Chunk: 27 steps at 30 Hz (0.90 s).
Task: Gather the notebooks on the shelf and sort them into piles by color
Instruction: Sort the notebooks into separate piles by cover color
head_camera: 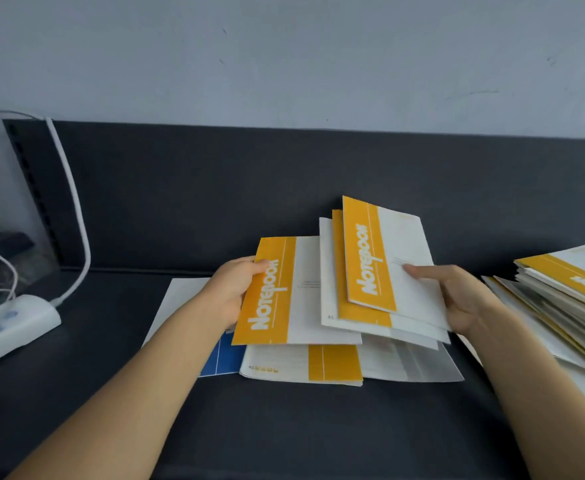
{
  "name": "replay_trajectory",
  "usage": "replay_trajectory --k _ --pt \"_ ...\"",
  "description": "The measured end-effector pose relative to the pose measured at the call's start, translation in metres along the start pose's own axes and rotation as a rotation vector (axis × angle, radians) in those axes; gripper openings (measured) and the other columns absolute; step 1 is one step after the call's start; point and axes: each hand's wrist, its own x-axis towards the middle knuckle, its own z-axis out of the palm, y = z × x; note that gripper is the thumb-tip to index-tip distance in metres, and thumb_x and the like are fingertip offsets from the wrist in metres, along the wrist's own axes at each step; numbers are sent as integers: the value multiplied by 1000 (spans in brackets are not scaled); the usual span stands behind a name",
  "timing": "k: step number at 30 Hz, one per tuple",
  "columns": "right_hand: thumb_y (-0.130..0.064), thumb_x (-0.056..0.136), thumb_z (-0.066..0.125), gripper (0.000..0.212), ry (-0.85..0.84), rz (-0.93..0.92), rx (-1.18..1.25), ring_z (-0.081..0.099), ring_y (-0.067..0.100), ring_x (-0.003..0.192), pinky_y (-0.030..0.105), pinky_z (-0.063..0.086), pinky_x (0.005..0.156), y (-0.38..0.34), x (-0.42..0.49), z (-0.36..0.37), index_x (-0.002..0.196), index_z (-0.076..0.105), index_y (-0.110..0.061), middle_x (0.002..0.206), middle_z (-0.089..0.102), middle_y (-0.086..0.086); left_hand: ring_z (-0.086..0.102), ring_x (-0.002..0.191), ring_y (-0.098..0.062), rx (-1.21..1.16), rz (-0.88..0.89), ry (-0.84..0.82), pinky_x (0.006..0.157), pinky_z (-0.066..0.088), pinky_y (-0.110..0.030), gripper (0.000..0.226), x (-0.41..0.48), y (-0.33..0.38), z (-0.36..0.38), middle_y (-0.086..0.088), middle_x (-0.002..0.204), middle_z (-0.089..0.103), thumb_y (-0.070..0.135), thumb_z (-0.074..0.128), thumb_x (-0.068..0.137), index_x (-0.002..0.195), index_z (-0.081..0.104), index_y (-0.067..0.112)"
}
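A: What sat at the far left?

B: A white charger (24, 320) with its cables, on the dark shelf (284, 427). It had no part in the sorting.

A: And the left hand?

B: The left hand (235, 292) pinched one yellow notebook (277, 292) by its left edge. The thumb lay on the yellow band and the other fingers were hidden beneath. The cover's long axis ran near to far, tipped a little to the right.

A: Anything under it?

B: A blue notebook (220, 358) lay flat on the shelf, with more loose covers just to its right.

A: Then the right hand?

B: The right hand (464, 299) held a fan (381, 268) of about three yellow notebooks. Its thumb pressed the top cover near the right edge, and the fingers behind could not be seen. The fan's near left corner overlapped the single notebook.

A: Where would they go?

B: Probably onto the pile (568, 299), which had yellow on top and lay just right of the right hand. That hand was the nearer one. The fan's long axis already ran roughly with the pile's, so a short carry rightward looked enough.
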Motion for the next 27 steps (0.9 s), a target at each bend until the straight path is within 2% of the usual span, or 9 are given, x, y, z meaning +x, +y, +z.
replay_trajectory --k 3,6,11,14,17,20,23,25,27 --pt "-9 74 61 40 -27 -48 15 74 28 76 41 61 60 -4 -7 2 113 63 -2 99 74 14 69 76 -25 123 -70 -29 67 55 -38 17 0 2 -5 -13 89 72 11 62 94 109 65 4" --pt "-9 75 61 37 -29 -72 32 74 26 75 38 60 57 -4 -12 7 111 64 -2 96 75 12 73 72 -20 301 -148 -173 63 57 -33 21 -4 6 -9 -10 84 75 -2 70 82 102 67 4" --pt "-10 77 62 46 9 -88 122 74 28 80 40 60 59 -3 -14 8 122 60 1 104 73 15 71 92 -22 569 -73 -214 82 57 -35 36 -12 20 -25 -8 100 75 -7 70 81 112 64 11" --pt "-10 84 59 43 30 -95 179 74 29 80 43 60 61 -5 -15 9 125 58 2 106 72 16 73 89 -18 958 34 -171 85 58 -38 33 -21 45 -41 -1 99 75 8 71 87 114 64 26" --pt "-10 70 67 58 38 -140 184 73 29 84 42 60 62 -9 -18 8 127 58 1 113 70 16 69 92 -16 1425 83 -135 91 55 -42 31 -32 74 -42 8 102 71 15 62 91 115 61 35" --pt "-12 65 69 65 22 -133 174 73 29 84 40 60 60 -10 -20 9 127 58 1 114 70 16 48 108 -22 1719 248 -7 103 37 -45 41 -30 82 -20 12 103 62 15 41 91 111 57 48" --pt "-12 71 65 59 7 -100 163 74 29 83 40 60 60 -8 -21 12 128 57 1 113 70 15 39 117 -21 1801 552 -42 110 20 -39 42 -20 57 12 10 107 53 13 42 92 116 57 45" --pt "-12 70 66 60 9 -91 147 74 29 82 40 60 59 -8 -23 14 128 57 2 111 71 16 33 127 -24 1729 752 -81 111 15 -37 37 -15 32 31 3 122 45 16 49 94 124 55 36" --pt "-13 63 76 71 0 -87 138 73 30 84 41 60 60 -6 -24 15 129 56 2 112 70 17 19 140 -28 1667 684 -106 115 12 -40 53 -11 9 42 -4 151 25 35 54 95 145 38 29"
